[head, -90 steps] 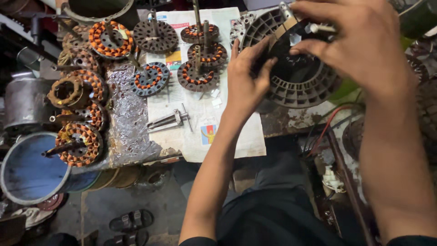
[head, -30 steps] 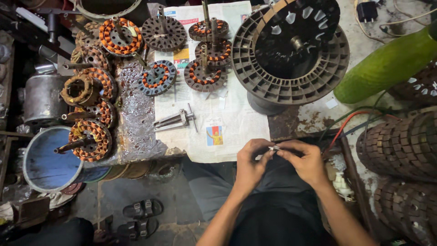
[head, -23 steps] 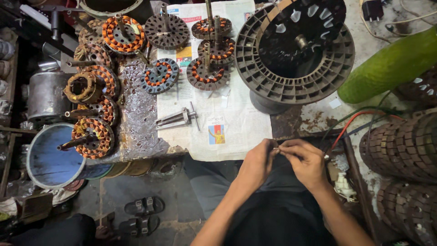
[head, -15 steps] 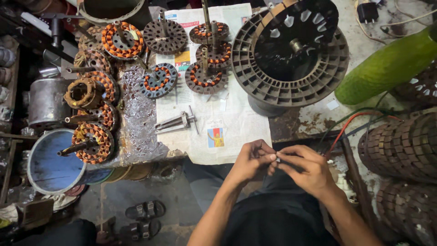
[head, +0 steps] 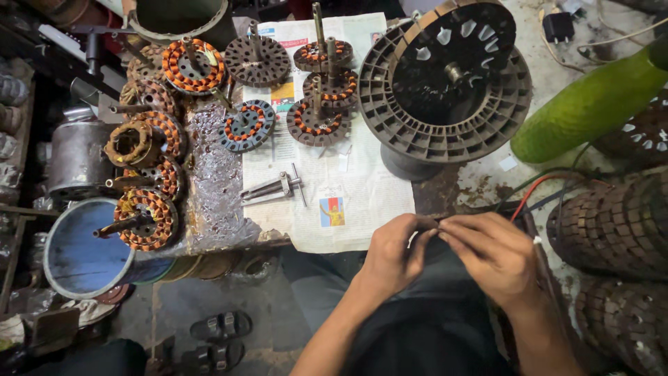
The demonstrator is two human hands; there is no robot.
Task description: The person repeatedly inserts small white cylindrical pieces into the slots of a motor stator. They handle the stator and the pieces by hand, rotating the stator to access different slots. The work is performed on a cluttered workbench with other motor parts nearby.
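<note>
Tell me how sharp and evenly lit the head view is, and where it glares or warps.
Head view: mostly sharp; the newspaper is brightly lit, while the left edge and the floor by the sandals fall into shadow. Soft glare on the crinkled foil sheet. Wide-angle bending shows at the borders. The left hand and right hand are slightly soft, and whatever they pinch is too small to identify.

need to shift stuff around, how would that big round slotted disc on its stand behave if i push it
The slotted disc looks stiff, rigid ribbing all round. It overhangs a much narrower base, so a push at the rim could probably tip it. It also seems tilted already, so it may wobble.
</note>
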